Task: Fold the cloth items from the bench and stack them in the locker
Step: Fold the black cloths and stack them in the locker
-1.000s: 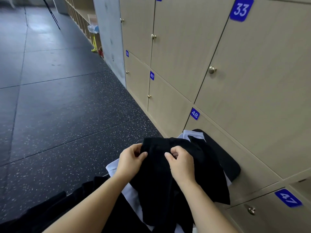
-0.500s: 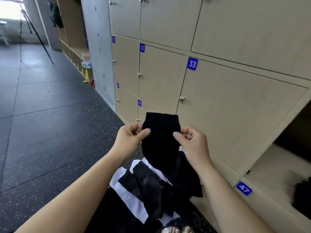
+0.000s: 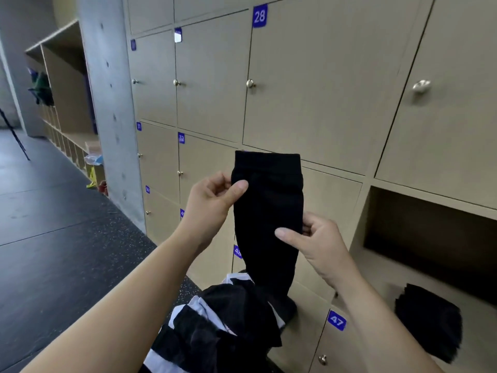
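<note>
A long black cloth (image 3: 269, 211) hangs upright in front of the lockers, its lower end still touching the pile. My left hand (image 3: 212, 197) pinches its left edge near the top. Lower down, my right hand (image 3: 314, 243) pinches its right edge. Below lies a heap of black and white cloth items (image 3: 215, 327) on the bench, which they hide. To the right, an open locker (image 3: 398, 265) holds a folded black cloth (image 3: 430, 319) on its floor.
Closed wooden locker doors with round knobs and blue number tags fill the wall, door 47 (image 3: 336, 320) right under the open locker. A concrete pillar (image 3: 107, 109) stands to the left, with open shelves (image 3: 61, 98) beyond it. Dark speckled floor (image 3: 53, 251) spreads on the left.
Both hands lifted the black cloth up out of the heap. My right hand slid lower along its right edge. The view rose and turned right, showing the open locker.
</note>
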Demonstrator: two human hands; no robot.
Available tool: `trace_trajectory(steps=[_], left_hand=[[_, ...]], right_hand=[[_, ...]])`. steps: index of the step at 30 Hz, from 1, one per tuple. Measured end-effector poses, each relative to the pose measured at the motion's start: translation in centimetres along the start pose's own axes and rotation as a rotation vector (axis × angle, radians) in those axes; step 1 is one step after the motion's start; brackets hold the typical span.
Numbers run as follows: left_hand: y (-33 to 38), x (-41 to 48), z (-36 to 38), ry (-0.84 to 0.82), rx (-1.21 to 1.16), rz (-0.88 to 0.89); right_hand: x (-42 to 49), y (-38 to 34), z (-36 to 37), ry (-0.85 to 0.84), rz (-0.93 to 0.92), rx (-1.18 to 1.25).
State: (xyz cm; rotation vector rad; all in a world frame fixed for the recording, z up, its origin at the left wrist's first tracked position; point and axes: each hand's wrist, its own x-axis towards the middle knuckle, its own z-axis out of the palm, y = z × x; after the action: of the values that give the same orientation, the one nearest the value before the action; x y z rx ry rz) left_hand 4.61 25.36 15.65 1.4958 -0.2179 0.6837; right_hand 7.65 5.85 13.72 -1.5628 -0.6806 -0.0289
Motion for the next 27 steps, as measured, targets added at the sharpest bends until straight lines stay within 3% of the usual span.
trace_trajectory(steps=[5,10,13,22,27], left_hand=[[1.8,-0.4,0.7,-0.076,-0.028,0.07],[1.6,-0.5,0.2,-0.336,0.156,-0.18],[0.8,-0.2,-0.1,-0.346,0.118,-0.239],[-0.5,-0.6,1.5,-0.357,-0.351,-0.507],[-2.2,-1.5,3.1,-0.351,-0.076,-0.359]], right_hand=[[0.2,-1.2,-0.9,0.038,-0.033,0.013],[1.3,-4.1,-1.8,0.034,-0.084,0.027],[1.7,-5.0,-2.4,-0.002,-0.117,-0.01],[1.9,-3.8,-4.1,0.057,-0.109,-0.14],[1.5,-2.2,-4.8,0.072,-0.047,-0.163]])
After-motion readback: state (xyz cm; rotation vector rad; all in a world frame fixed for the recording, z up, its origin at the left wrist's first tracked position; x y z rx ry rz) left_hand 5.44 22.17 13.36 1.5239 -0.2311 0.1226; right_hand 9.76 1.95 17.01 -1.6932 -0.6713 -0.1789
